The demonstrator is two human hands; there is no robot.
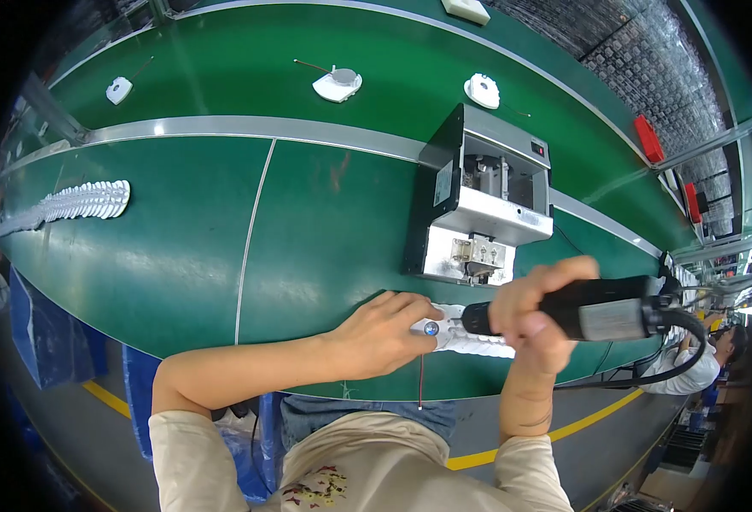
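Observation:
My right hand (531, 316) grips a black electric screwdriver (602, 311), its tip pointing left at a small white plastic part (470, 334) on the near edge of the green bench. My left hand (386, 331) lies flat on the bench and presses that white part down with its fingertips. A small round blue piece (431, 328) sits on the part by my fingers. A thin dark wire (420, 380) hangs from the part over the bench edge.
A metal-and-black screw feeder box (478, 200) stands just behind my hands. A row of stacked white parts (73, 205) lies at far left. On the green conveyor belt (308, 51) beyond sit white round parts (338, 84), (482, 90), (119, 89). Another person (700, 363) sits at right.

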